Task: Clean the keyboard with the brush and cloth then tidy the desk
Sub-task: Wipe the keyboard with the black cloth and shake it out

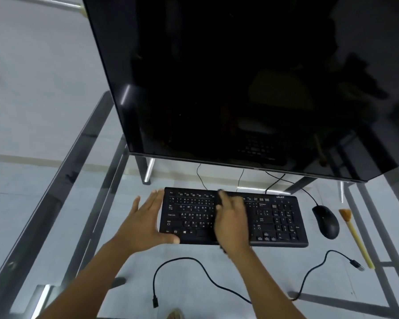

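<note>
A: Position check. Black keyboard (233, 215) lies flat on the glass desk (55, 203), just in front of the dark monitor (240, 88). Left hand (145, 222) is at the keyboard's left end, fingers straight and spread, thumb touching the near-left corner. It braces; it grips nothing.

B: Right hand?

A: Right hand (230, 219) is over the middle keys, motion-blurred. Something dark shows under the palm and past the fingertips, likely the cloth (220, 199), but I cannot tell how the fingers close on it, so the grip goes down as undetermined.

B: Brush?

A: Brush (355, 238) is out on the desk, right of the black mouse (326, 222), near but not touching, bristles pointing away from the person. Untouched at this moment.

B: So the step is wiping. How to do it well?

A: My judgement: keep the left hand planted so the keyboard doesn't skate on glass (slick surface, light board). Wipe in rows, light pressure, working toward the number pad. Mind the keyboard's cable behind it.

B: Tidying?

A: Not yet done. A loose black cable (207, 277) snakes across the near desk, its plugs lying free at both ends.
</note>
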`<action>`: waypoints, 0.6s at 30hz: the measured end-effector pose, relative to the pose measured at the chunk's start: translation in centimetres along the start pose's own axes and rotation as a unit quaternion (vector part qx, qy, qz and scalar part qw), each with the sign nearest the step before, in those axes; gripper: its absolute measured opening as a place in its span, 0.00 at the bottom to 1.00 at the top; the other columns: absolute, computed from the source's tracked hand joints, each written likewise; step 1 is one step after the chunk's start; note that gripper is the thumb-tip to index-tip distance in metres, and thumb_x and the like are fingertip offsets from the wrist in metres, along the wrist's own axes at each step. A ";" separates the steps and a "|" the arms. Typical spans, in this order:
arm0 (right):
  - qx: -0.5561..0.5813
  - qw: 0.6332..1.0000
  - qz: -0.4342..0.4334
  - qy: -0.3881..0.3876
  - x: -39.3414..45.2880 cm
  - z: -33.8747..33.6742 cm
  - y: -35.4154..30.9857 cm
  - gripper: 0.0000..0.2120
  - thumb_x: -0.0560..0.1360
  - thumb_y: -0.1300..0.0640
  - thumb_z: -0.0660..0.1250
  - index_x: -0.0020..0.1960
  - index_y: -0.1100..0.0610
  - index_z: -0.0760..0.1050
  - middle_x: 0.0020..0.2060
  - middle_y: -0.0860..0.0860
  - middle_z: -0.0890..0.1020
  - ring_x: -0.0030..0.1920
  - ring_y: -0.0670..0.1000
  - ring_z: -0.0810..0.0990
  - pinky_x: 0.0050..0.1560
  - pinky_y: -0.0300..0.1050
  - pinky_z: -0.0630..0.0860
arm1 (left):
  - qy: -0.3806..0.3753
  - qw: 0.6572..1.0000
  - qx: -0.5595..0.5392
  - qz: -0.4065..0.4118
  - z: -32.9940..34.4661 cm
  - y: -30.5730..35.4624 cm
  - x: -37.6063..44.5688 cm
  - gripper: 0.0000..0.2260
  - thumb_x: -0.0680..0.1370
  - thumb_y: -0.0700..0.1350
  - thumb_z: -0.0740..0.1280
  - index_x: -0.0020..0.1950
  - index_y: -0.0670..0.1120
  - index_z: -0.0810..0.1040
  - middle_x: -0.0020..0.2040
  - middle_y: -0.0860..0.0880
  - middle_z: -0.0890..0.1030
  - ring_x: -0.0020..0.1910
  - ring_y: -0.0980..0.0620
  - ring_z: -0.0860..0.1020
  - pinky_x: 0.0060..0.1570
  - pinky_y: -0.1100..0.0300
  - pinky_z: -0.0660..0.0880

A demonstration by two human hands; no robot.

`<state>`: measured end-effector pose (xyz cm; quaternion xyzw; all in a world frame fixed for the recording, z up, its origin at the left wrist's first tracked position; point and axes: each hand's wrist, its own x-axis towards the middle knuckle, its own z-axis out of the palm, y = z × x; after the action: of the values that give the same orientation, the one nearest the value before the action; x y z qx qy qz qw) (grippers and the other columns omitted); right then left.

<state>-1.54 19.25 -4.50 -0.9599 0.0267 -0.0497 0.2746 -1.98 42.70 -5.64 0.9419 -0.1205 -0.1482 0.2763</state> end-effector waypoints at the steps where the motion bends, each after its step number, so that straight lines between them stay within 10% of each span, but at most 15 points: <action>1: -0.004 0.997 -0.058 -0.047 -0.5 0.7 -1.3 0.20 0.78 0.62 0.62 0.69 0.54 0.70 0.50 0.51 0.72 0.44 0.45 0.73 0.51 0.45 0.78 | 0.002 1.000 -0.004 0.001 -0.1 -0.1 0.1 0.59 0.59 0.77 0.65 0.77 0.54 0.36 0.77 0.56 0.43 0.75 0.59 0.38 0.74 0.50 0.35; 18: -0.036 0.991 -0.104 -0.081 1.6 4.8 -9.1 0.19 0.75 0.67 0.62 0.64 0.58 0.73 0.54 0.57 0.75 0.54 0.57 0.75 0.52 0.50 0.75 | 0.019 1.000 -0.004 0.011 0.0 -0.7 -0.1 0.59 0.60 0.76 0.66 0.78 0.51 0.39 0.75 0.61 0.41 0.75 0.61 0.38 0.74 0.48 0.36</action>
<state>0.83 29.37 -3.62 -0.9674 -0.0943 0.0007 0.2349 -1.98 43.30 -5.94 0.9420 -0.1250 -0.1278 0.2841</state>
